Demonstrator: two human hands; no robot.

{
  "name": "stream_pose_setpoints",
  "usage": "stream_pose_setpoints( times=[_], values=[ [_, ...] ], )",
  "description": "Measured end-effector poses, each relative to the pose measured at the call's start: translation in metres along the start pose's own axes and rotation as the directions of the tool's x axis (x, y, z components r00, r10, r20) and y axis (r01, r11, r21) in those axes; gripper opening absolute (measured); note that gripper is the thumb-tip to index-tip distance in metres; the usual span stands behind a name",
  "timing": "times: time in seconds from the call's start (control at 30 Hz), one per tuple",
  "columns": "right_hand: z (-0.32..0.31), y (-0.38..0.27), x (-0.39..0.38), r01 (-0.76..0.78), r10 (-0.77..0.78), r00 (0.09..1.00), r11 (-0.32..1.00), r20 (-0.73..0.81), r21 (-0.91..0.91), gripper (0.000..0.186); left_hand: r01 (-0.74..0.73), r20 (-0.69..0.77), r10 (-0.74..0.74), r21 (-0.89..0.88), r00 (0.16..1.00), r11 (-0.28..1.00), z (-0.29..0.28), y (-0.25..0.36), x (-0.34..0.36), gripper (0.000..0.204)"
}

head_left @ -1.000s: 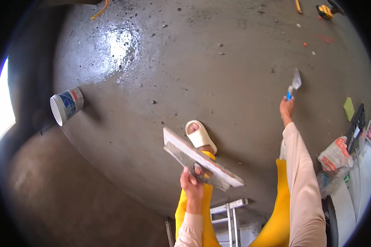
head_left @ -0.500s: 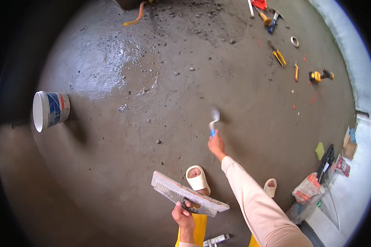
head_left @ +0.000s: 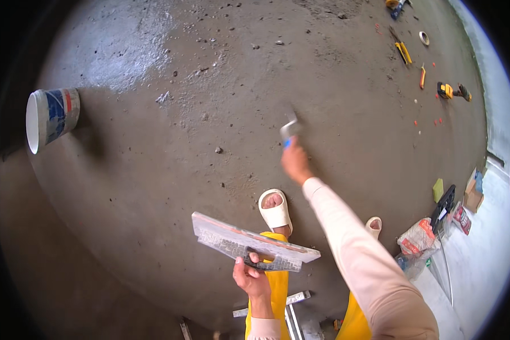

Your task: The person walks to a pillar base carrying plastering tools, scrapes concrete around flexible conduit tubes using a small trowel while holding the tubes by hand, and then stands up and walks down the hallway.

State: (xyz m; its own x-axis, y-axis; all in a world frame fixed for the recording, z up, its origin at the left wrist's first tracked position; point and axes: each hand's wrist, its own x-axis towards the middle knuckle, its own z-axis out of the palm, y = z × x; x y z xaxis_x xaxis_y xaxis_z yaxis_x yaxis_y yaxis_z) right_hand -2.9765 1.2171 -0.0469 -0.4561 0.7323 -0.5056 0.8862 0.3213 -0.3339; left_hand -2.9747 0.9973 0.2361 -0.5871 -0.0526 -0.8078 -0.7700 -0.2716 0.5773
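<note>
My right hand [head_left: 296,161] is wrapped round the blue handle of a small trowel [head_left: 289,127], held out over the grey, damp-looking floor. Motion blurs the trowel's blade, and whether it touches the floor I cannot tell. Closer to my body, my left hand [head_left: 253,282] grips a plastering float [head_left: 249,233] by its dark handle. The float is long and flat, with a textured grey back and a pale, smeared board. It is held up in front of my left leg, tilted down to the right.
A white and blue bucket [head_left: 62,116] stands at left. Pliers [head_left: 403,52], a roll of tape [head_left: 424,38], a utility knife [head_left: 423,77] and a yellow cordless drill [head_left: 453,90] lie at far right. Bags [head_left: 416,237] line the right wall. A metal frame [head_left: 292,300] is by my feet.
The view has shifted, so the floor, bucket and tools sit higher in the picture. Both hands keep their holds; the trowel stays out in front, and more of the metal frame shows.
</note>
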Motion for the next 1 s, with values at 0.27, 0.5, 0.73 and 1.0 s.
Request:
stream_pose_setpoints(
  times=[0.27, 0.5, 0.73, 1.0],
  values=[
    [-0.015, 0.049, -0.060, -0.037, 0.043, 0.999, 0.972, -0.023, 0.230, 0.049, -0.061, -0.040, 0.064, 0.066, 0.997, 0.996, -0.009, 0.008, -0.002, 0.052],
    [0.032, 0.111, -0.104, -0.319, 0.324, 0.943, 0.944, -0.072, 0.081, 0.052, -0.035, -0.078, 0.039, 0.054, 0.996, 0.998, -0.012, -0.004, -0.003, 0.047],
    [0.035, 0.083, -0.162, 0.135, -0.211, 0.950, 0.943, 0.232, 0.304, 0.049, -0.035, -0.112, 0.049, 0.121, 0.992, 0.992, -0.015, -0.009, -0.003, 0.039],
    [-0.075, 0.087, -0.149, 0.233, -0.274, 0.825, 0.962, 0.493, 0.145, 0.036, -0.069, 0.034, 0.061, 0.331, 0.998, 0.941, -0.042, -0.013, 0.004, 0.036]
  ],
)
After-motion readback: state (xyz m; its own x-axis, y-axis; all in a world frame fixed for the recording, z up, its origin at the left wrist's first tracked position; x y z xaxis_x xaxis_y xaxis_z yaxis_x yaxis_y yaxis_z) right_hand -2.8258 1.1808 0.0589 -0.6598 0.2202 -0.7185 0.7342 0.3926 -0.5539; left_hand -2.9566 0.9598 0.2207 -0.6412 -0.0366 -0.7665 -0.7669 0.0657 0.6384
